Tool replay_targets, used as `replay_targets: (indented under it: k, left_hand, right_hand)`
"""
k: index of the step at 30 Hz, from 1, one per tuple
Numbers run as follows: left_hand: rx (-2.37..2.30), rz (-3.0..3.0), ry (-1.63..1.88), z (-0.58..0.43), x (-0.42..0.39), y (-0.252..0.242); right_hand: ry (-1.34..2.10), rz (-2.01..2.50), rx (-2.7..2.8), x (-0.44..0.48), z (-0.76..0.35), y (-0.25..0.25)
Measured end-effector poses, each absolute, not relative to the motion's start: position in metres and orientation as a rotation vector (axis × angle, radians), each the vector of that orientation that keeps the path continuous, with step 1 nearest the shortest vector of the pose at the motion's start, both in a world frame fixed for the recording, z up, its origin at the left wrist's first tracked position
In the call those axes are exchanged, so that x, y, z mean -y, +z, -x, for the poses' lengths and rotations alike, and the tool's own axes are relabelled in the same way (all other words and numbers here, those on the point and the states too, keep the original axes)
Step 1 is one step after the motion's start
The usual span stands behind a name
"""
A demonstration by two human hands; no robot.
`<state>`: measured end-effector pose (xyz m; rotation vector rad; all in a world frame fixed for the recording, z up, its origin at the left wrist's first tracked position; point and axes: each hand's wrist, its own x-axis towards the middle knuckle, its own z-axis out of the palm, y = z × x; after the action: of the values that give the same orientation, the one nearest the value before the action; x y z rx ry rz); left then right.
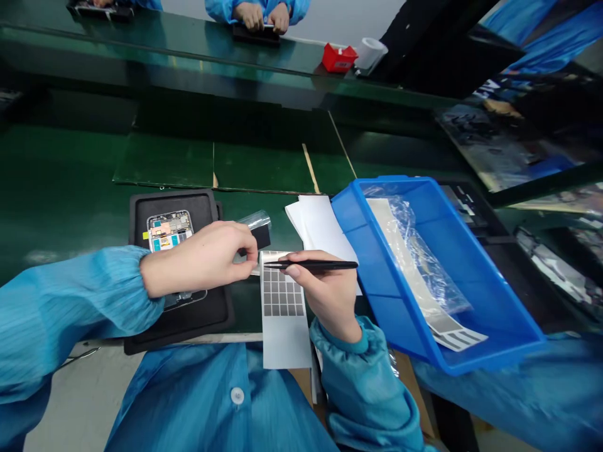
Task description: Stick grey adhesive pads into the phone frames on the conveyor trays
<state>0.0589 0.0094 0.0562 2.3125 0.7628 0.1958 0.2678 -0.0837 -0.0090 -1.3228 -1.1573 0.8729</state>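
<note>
My right hand point(330, 292) grips black tweezers point(325, 265), their tips pointing left across the upper part of a sticker sheet point(285, 342). Rows of small grey squares cover the sheet's middle, and its lower end is plain and hangs past the table edge. My left hand point(211, 254) is closed in a pinch at the sheet's upper left edge, close to the tweezer tips; what lies between the fingers is hidden. Behind those fingers is a curled clear film point(257, 221) with a dark patch. Under my left wrist, an opened phone point(169, 221) lies on a black tray point(205, 210), partly covered.
At right stands a blue bin point(391, 301) holding a plastic bag point(424, 263) and label strips point(456, 336). White papers point(320, 216) lie beside it. Across the bench are a co-worker's hands point(261, 16), a red box point(339, 58) and a white roll point(370, 53).
</note>
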Motion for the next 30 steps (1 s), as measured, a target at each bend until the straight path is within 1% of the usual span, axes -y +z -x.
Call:
replay_targets:
  k: [9, 16, 24, 30]
  left_hand:
    - [-0.871, -2.213, 0.361, -0.017, -0.007, 0.048]
    - [-0.894, -2.172, 0.433, 0.002, -0.013, 0.039]
    - [-1.241, -2.279, 0.665, 0.056, -0.009, 0.039]
    - [-1.444, -2.438, 0.730, 0.077, 0.018, 0.014]
  right_hand:
    - [1.001, 1.316, 1.169, 0.067, -0.233, -0.014]
    - [1.022, 1.294, 1.167, 0.058, -0.216, -0.016]
    - [1.003, 1.323, 1.187, 0.043, -0.193, -0.009]
    - [1.070, 1.397, 1.260, 0.020, -0.156, 0.004]
